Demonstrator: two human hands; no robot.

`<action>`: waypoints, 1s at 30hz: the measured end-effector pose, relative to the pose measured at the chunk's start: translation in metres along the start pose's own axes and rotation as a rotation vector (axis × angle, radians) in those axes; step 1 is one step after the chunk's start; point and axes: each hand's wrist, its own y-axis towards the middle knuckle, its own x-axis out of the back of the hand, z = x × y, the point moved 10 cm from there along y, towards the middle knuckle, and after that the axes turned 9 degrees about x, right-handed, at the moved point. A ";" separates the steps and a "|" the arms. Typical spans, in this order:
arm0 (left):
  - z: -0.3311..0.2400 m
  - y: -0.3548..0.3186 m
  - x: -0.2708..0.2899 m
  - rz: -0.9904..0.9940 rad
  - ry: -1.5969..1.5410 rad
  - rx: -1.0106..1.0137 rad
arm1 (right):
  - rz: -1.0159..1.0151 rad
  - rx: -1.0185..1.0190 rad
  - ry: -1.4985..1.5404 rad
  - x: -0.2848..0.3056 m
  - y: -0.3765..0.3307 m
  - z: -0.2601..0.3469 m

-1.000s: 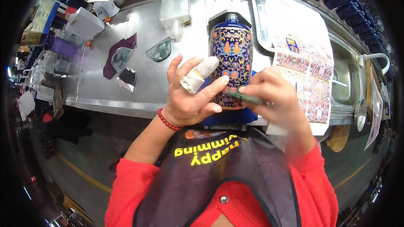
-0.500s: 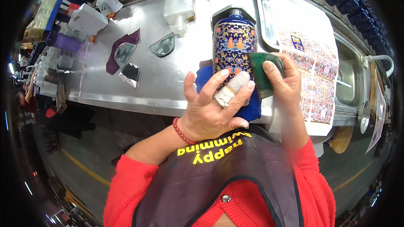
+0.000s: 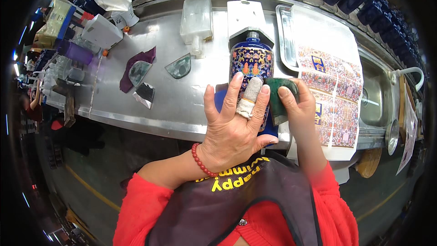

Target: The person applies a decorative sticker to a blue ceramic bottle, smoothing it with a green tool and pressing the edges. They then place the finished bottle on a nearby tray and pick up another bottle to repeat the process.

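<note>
Blue patterned bottle (image 3: pixel 251 66) lay on the steel tabletop (image 3: pixel 182 105), neck pointing away. Left hand (image 3: pixel 231 125) rested over its lower end, fingers spread, one wrapped in tape. Right hand (image 3: pixel 298 105) gripped a dark green scraper (image 3: pixel 276 102) against the bottle's side.

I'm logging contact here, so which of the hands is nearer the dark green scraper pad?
Right. The right hand grips the green pad against the patterned blue bottle; the left hand lies spread over the bottle's lower part, just beside the pad.
</note>
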 end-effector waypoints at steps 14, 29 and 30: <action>0.012 0.046 0.000 -0.026 -0.056 0.010 | 0.029 0.059 -0.143 -0.001 0.003 0.013; 0.053 0.044 -0.002 -0.145 -0.163 0.083 | 0.031 0.001 -0.097 -0.002 0.002 0.007; 0.052 0.044 -0.002 -0.140 -0.159 0.083 | 0.031 0.000 -0.096 -0.002 0.002 0.007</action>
